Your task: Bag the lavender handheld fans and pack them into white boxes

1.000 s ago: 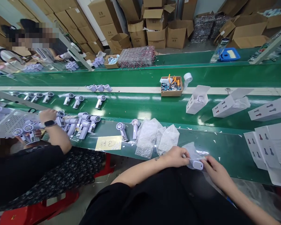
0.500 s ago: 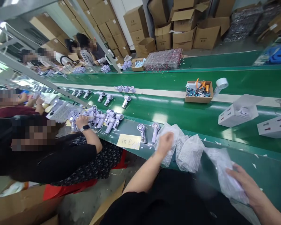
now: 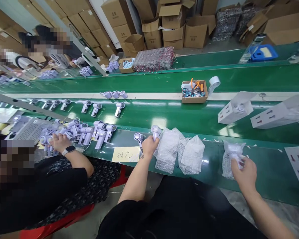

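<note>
My left hand (image 3: 149, 146) is closed around the handle of a lavender handheld fan (image 3: 155, 130) at the bench edge. A second handheld fan (image 3: 139, 137) lies just left of it, partly behind my fingers. To the right of my left hand are flat bubble wrap bags (image 3: 167, 151), with a whiter bag (image 3: 193, 154) beside them. My right hand (image 3: 245, 174) grips a bubble-wrapped fan (image 3: 232, 149) on the green bench, the fan blurry through the wrap.
A co-worker's hand (image 3: 61, 142) rests among piled fans at left, near a handwritten paper (image 3: 126, 154). Spaced fans (image 3: 119, 109) lie on the green belt (image 3: 149, 113). Open white boxes (image 3: 235, 108) stand at right. A carton of tools (image 3: 194, 93) sits on the middle strip beside a tape roll (image 3: 214, 82).
My left hand has moved from the bubble wrap to the fan on its left and grasped it. My right hand has set the wrapped fan on the bench. The view has shifted right.
</note>
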The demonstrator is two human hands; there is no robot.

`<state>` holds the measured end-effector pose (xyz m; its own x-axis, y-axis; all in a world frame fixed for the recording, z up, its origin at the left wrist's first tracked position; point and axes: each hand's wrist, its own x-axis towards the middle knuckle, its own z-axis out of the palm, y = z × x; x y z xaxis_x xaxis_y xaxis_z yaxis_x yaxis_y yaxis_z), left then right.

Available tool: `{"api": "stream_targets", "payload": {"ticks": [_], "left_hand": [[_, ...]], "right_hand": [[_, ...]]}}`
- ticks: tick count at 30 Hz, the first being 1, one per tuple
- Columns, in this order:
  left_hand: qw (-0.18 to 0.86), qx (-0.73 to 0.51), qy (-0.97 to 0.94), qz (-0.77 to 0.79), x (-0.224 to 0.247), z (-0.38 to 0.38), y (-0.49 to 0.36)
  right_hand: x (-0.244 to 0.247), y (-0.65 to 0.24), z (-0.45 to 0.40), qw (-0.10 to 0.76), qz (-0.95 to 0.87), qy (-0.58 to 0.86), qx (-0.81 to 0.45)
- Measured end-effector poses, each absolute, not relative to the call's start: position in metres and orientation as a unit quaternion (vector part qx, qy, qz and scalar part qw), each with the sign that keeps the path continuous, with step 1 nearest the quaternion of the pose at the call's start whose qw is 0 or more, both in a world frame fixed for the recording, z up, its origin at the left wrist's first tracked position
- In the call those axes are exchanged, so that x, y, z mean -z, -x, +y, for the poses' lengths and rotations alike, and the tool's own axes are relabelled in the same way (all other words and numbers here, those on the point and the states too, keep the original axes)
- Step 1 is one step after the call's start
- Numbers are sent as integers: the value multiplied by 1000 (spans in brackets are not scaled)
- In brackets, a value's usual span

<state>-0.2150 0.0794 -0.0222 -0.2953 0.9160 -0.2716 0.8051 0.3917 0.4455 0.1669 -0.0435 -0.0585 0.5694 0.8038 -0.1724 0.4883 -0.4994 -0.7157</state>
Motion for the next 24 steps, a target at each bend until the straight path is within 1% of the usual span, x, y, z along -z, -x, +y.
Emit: {"api": "stream_targets", "payload": {"ticks": [1,3,4,5,6,7,8,10,12,14,17,20,24], "left_hand": [[266,-143,-545,782,18,75,200],[349,-178,-555,734,15,58,160],[430,-193,-548,691,16,47,138],[515,-200,-546,630,20,34,116],[564,-200,-552,581,25,22,99],[583,-196,-566,549,31,10,85],[572,-189,-599,527,38,0,77],[488,-148,-704,494,53,-11,74],[376,-67,-802,459,67,-12,82],[314,20,-843,436,80,-7,90],[313,69,-839,439,91,3,93],[328,52,-823,461,88,9,90],[332,0,-800,499,68,13,80]], "right_hand": [[49,-149,-41,359,-348,803,-325],[32,-114,-31,420,-260,669,-555],[26,-99,-25,430,-224,585,-650],[22,-89,-20,439,-194,523,-704],[20,-83,-15,453,-170,488,-726],[19,-83,-13,467,-156,484,-723],[19,-88,-12,479,-146,500,-706],[22,-109,-18,480,-132,535,-683],[25,-135,-32,460,-123,540,-694],[28,-155,-49,444,-104,532,-714],[29,-166,-73,409,-64,539,-734],[24,-164,-91,359,-57,541,-758],[8,-152,-98,347,-58,480,-804]]}}
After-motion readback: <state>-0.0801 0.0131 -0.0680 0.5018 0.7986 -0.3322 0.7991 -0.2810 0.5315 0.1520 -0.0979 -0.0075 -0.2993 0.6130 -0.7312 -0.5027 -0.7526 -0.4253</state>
